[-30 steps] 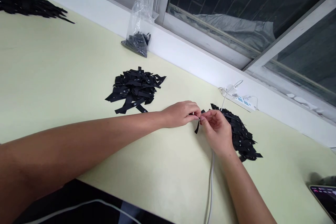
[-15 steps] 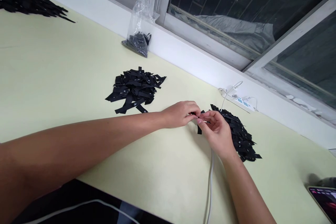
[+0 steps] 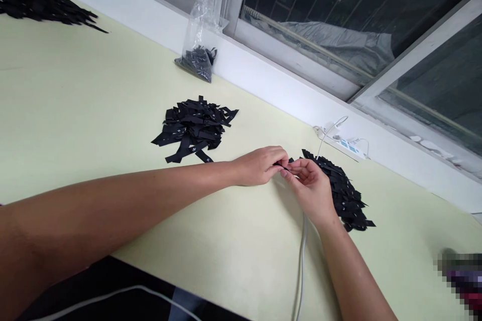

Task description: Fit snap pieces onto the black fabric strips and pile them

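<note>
My left hand (image 3: 259,164) and my right hand (image 3: 311,185) meet fingertip to fingertip above the table. Both are closed in a pinch on a small black fabric strip (image 3: 280,165), mostly hidden by the fingers. Just behind and right of my right hand lies a pile of black fabric strips (image 3: 344,193). Another pile of black strips (image 3: 196,128), some with small white marks, lies beyond my left forearm.
A clear plastic bag (image 3: 199,55) holding black strips stands against the wall. More black strips (image 3: 41,5) are heaped at the far left. A white power strip (image 3: 344,145) sits by the wall, and a white cable (image 3: 302,261) runs under my right hand. A blurred object (image 3: 465,281) is at the right edge.
The black strip's end that hung below the fingertips no longer shows; a short dark edge now shows between the pinching fingers. Both hands have barely moved.
</note>
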Demonstrator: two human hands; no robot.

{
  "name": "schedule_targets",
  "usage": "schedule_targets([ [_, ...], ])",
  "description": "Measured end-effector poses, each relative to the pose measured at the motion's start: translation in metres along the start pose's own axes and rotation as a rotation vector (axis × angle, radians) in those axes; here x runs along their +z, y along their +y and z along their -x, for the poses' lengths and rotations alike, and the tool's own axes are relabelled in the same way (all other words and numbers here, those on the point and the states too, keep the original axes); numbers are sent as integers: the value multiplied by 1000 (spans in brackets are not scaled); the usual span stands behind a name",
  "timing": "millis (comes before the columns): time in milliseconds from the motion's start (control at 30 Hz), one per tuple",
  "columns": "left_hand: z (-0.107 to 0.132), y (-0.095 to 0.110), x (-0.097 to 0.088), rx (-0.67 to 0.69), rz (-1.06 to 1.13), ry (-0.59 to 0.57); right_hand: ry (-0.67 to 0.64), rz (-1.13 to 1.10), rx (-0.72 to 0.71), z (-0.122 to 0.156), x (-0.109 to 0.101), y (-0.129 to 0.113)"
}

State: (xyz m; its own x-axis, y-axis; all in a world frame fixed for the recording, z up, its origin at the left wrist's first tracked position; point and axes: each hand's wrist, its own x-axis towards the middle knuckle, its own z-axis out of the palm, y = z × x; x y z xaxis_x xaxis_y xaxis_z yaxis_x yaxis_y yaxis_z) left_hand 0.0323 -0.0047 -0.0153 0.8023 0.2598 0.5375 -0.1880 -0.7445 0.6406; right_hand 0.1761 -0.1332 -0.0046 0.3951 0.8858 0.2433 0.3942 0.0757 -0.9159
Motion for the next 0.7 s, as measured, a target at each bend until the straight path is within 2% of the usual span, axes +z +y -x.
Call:
schedule_targets([
  [200,0,1,1,-17,27,5,13,-11,14,-1,0,-1],
  [367,-1,-1,1,-43,47,52,44,-1,13,-2,-3,4],
  [500,-3,-2,0,-92,39,86,47,46,31,-3,-6,6],
  [700,-4,-2,0,-168,101,124,112,-23,81,-6,-10,1],
])
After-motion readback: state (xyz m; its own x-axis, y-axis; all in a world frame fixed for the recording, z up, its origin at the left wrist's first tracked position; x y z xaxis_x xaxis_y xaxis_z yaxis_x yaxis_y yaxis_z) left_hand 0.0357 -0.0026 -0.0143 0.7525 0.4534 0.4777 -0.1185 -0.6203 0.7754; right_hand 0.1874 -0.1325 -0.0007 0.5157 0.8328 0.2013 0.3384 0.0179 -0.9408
